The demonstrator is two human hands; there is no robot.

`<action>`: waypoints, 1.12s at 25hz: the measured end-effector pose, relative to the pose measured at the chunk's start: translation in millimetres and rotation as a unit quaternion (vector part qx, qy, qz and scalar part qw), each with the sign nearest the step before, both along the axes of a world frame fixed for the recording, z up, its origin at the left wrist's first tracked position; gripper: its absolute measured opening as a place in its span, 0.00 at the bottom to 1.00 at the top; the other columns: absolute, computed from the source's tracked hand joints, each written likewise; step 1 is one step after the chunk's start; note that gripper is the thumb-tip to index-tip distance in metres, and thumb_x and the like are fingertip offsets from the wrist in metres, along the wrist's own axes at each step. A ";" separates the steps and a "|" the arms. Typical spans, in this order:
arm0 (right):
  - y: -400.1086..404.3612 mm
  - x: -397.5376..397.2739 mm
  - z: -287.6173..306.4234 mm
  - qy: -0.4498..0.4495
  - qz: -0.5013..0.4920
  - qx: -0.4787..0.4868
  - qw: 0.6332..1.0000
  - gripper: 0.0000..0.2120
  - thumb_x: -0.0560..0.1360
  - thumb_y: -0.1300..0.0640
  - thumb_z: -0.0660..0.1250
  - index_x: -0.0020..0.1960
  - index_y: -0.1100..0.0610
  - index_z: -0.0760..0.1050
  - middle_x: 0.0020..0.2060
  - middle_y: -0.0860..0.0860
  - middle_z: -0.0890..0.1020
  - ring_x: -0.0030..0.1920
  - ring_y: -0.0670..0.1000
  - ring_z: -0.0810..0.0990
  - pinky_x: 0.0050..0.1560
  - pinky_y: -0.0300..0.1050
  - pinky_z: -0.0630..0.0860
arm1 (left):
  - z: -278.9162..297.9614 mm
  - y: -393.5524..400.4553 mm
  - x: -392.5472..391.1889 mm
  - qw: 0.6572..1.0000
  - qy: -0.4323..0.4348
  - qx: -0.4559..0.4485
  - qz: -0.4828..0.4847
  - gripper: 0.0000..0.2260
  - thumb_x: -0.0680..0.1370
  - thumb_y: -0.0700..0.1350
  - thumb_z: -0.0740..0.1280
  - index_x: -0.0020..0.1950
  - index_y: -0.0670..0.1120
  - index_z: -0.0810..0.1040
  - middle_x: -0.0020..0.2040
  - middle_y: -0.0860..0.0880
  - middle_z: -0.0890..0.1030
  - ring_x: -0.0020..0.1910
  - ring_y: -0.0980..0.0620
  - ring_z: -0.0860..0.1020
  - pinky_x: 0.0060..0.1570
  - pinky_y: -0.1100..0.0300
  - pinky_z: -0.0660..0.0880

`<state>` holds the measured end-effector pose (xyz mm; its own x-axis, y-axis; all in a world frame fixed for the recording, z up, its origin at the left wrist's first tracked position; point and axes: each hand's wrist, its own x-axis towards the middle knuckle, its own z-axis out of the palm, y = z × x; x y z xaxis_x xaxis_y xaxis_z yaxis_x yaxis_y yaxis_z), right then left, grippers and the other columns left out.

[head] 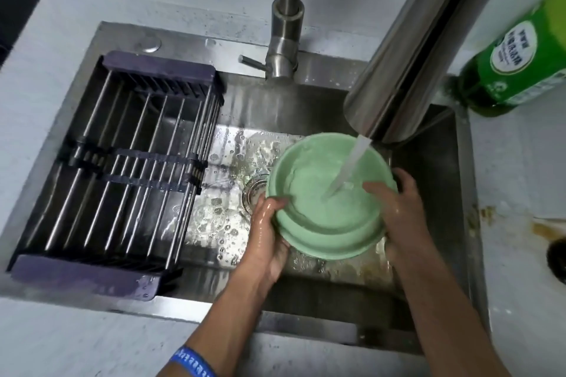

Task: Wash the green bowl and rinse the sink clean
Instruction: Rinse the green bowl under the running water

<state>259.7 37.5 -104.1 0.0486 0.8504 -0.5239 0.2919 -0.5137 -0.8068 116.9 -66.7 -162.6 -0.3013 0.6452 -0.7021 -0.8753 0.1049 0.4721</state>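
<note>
1. The green bowl (327,202) is held tilted over the steel sink (275,119), at about 4 o'clock in the basin, just right of the drain (254,193).
2. The left hand (269,232) grasps the bowl's rim at 8 o'clock, thumb on the edge.
3. The right hand (398,208) grasps the rim at 3 o'clock, thumb inside.
4. Water from the faucet spout (407,67) falls into the bowl.
5. A dish rack (122,168) spans the basin at 9 o'clock; a green bottle (514,61) stands on the counter (520,177) at 2 o'clock.
</note>
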 end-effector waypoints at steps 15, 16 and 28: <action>-42.6 6.6 10.5 -0.066 -0.030 0.039 0.997 0.31 0.70 0.62 0.69 0.68 0.37 0.71 0.59 0.43 0.79 0.55 0.48 0.79 0.53 0.48 0.76 | 25.2 100.8 15.8 0.482 0.770 0.086 -0.409 0.18 0.71 0.49 0.66 0.61 0.50 0.78 0.53 0.47 0.82 0.52 0.43 0.80 0.56 0.49 0.76; -43.6 4.3 6.0 -0.025 -0.071 0.032 0.997 0.32 0.70 0.64 0.68 0.67 0.37 0.72 0.59 0.44 0.79 0.54 0.48 0.80 0.51 0.48 0.78 | 23.5 91.6 3.8 0.537 0.738 -0.028 -0.409 0.17 0.75 0.53 0.66 0.62 0.51 0.75 0.51 0.50 0.81 0.49 0.45 0.79 0.54 0.50 0.76; -5.9 -88.6 -66.4 -0.164 0.202 0.037 0.965 0.23 0.77 0.42 0.59 0.69 0.49 0.67 0.62 0.53 0.77 0.61 0.57 0.77 0.60 0.45 0.72 | 78.4 -13.7 -33.6 0.899 0.392 -0.183 -0.067 0.13 0.69 0.39 0.75 0.50 0.49 0.79 0.42 0.53 0.84 0.38 0.61 0.82 0.31 0.69 0.75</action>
